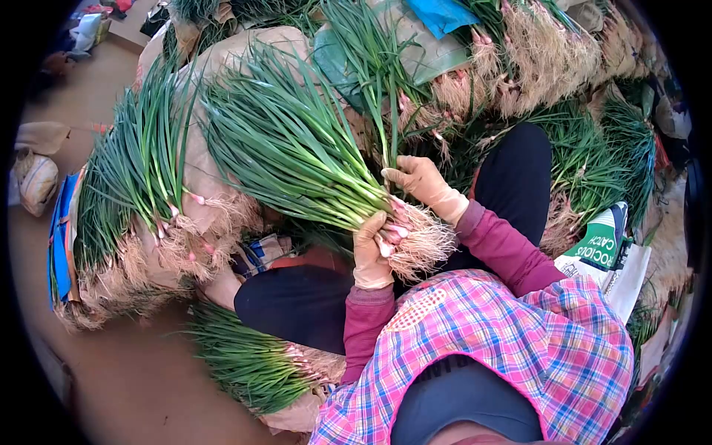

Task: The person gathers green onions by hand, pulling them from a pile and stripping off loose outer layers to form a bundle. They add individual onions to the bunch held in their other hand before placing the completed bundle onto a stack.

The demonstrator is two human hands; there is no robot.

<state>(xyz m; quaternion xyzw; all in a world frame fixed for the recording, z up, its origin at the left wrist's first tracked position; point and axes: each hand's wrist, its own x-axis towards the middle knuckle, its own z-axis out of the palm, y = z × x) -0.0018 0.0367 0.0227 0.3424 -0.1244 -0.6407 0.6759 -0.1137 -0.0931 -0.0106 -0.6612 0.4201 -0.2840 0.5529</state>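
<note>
Gripping in the gloved left hand (371, 252) a fat bunch of long green scallions with pink bulbs and tangled roots (319, 163) over the lap, gloved right hand (419, 182) pinching a few more stalks, seemingly mid-bundling, tied bundles (133, 185) alongside, loose heaps (534, 52) left.

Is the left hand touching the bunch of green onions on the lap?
Touching. The head view shows the left hand gripping the bunch near its roots, fingers wrapped around it; the right hand also holds it.

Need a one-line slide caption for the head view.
Gloved left hand and right hand gather a bunch of green onions above the lap.
</note>
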